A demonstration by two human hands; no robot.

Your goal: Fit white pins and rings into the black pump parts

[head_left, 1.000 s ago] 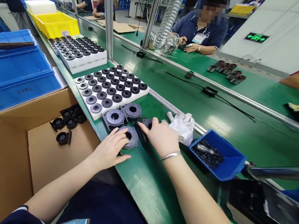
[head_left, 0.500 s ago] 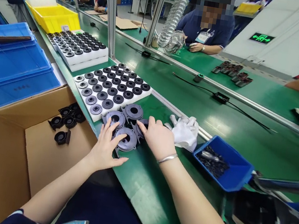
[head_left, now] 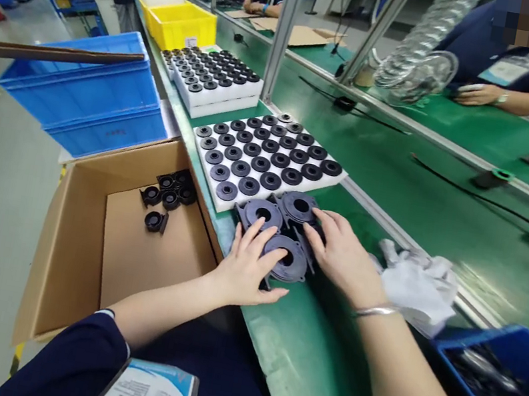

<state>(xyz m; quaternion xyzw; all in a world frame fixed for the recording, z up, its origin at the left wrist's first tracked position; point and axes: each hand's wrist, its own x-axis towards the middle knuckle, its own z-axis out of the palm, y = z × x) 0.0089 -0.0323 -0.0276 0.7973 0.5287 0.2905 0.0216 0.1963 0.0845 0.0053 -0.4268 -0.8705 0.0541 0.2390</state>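
Dark grey blower fan housings [head_left: 299,208], round with a centre hole, sit in a tight cluster on the green bench. My left hand [head_left: 250,266] lies over the near left of this cluster, its fingers spread and touching the tops, thumb stretched away. At the right side, my right hand [head_left: 343,255] has thumb and forefinger around another housing, mostly hidden by the fingers. Just beyond the cluster is a white foam tray [head_left: 222,206] filled with rows of black round fan wheels [head_left: 270,181].
An open cardboard box [head_left: 78,248] at left holds several black blower fans [head_left: 155,221]. Blue crates [head_left: 109,97] stand behind it. White gloves [head_left: 420,285] and a blue parts bin [head_left: 524,343] are at right. A metal post [head_left: 283,32] rises beyond the trays; a co-worker [head_left: 511,84] sits opposite.
My view has swung left, so the scene sits further right. The right hand's housing is now more hidden, its fingers close against the cluster. My left hand stays spread on the housings.
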